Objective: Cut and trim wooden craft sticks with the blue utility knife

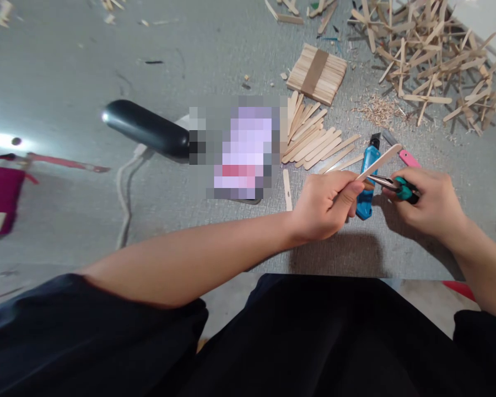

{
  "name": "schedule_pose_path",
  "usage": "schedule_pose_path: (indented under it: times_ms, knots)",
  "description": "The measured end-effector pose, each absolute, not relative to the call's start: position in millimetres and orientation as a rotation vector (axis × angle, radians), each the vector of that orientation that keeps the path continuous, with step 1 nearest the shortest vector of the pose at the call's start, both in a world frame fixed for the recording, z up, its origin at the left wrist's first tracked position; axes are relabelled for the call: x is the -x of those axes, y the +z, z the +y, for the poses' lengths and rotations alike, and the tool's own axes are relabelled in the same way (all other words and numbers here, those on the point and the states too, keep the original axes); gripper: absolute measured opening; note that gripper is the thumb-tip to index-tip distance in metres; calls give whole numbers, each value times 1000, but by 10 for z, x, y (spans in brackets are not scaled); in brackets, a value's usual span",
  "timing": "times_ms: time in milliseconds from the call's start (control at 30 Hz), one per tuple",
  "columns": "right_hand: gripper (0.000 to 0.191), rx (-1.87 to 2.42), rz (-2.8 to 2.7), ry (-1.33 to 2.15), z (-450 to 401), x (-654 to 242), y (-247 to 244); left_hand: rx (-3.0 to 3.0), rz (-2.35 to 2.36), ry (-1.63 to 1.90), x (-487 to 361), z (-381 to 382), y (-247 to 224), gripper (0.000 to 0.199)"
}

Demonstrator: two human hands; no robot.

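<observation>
My left hand (328, 204) is closed on a wooden craft stick (381, 162), pinched between thumb and fingers and slanting up to the right. My right hand (430, 201) grips a pair of pliers (404, 189) with green and black handles. The pliers' narrow jaws point left and reach the stick's lower edge; whether they bite it I cannot tell. Beneath the stick lies a blue utility knife (364, 207) on the table. Just above my right hand is a pink-handled cutter (410, 158). One loose craft stick (287, 189) with a small notch or hole lies beside my left wrist.
Loose craft sticks (314, 143) fan out below a banded stick bundle (317, 74). Wood shavings (378, 110) and a heap of crossed sticks (430, 60) lie at upper right. A blurred-out phone (243, 151), a black power bank (149, 129) with a cable, and a purple pouch (2, 198) are leftward.
</observation>
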State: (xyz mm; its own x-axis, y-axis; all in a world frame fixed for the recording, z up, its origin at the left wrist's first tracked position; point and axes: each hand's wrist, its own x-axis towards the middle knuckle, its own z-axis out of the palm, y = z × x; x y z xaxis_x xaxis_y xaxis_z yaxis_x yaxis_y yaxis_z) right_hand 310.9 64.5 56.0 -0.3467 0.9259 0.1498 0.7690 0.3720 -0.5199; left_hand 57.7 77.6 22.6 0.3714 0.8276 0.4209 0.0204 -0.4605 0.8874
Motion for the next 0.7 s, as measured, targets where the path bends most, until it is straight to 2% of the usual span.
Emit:
schedule_pose_path:
  times_ms: [333,533,700]
  knots:
    - [11,1518,-2226,440,633,-3118,548,-1786,769,1189,-576,787,241,48]
    - [8,1508,-2224,426,652,-3126,529,-1511,705,1088,-583,789,177,47]
    - [8,1535,-2203,468,658,-3118,540,-1331,685,1143,-625,808,106,49]
